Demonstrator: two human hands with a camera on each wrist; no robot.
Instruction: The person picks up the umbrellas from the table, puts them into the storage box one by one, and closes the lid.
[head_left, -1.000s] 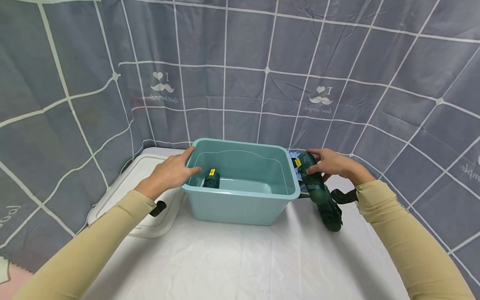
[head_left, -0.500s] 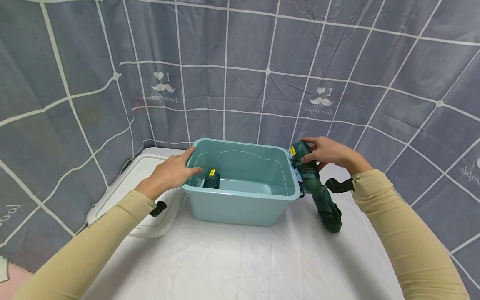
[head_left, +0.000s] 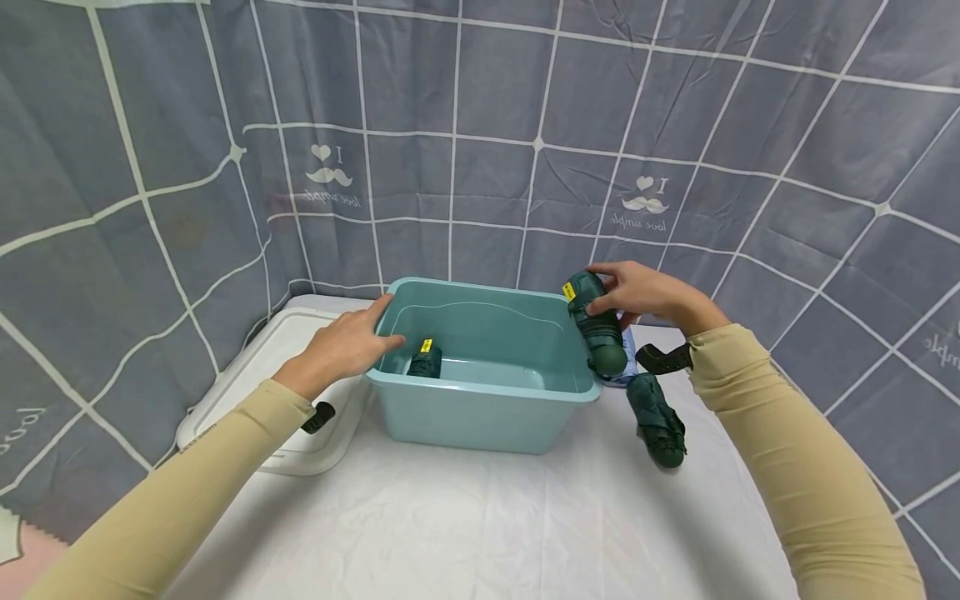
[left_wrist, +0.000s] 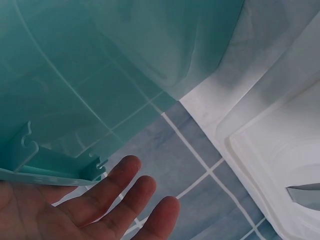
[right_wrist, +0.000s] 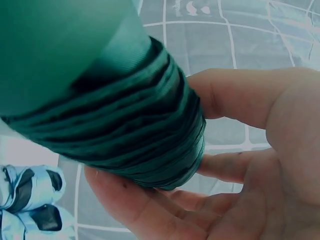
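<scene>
Right hand [head_left: 637, 293] at about 2 o'clock from the teal plastic bin [head_left: 480, 412], clenched around the upper end of a dark green folded umbrella [head_left: 595, 332]. Umbrella lifted off the table, tilted, its yellow-tagged end up by the fingers, its rounded lower end hanging just over the bin's right rim. In the right wrist view, thumb and fingers [right_wrist: 150, 210] wrapped round the pleated green fabric [right_wrist: 125, 130], grip firm.

Left hand [head_left: 341, 346] at 9 o'clock on the bin, resting over the left rim, fingers straight and relaxed, grasping nothing. From the left wrist view, fingertips [left_wrist: 125, 195] spread just under the bin's rim lip [left_wrist: 50, 170], translucent teal wall above.

Inside the bin, near its left wall at roughly 8 o'clock of the floor, a second folded green umbrella [head_left: 424, 360] with a yellow tag, lying just beside the left hand's fingertips. Outside, at 4 o'clock from the bin, a third dark green umbrella [head_left: 656, 418] lying on the white tablecloth [head_left: 465, 525], apart from the bin wall. Between that one and the held umbrella, a pale blue patterned item [head_left: 627, 358], partly hidden; same pale blue and black bundle [right_wrist: 30, 205] low in the right wrist view, kind impossible to tell.

White bin lid [head_left: 270, 375] flat on the table at 9 o'clock, partly under the left forearm. Grey curtain with white grid lines [head_left: 480, 125] behind and to both sides. Tan sleeves on both arms, a black strap at each wrist.
</scene>
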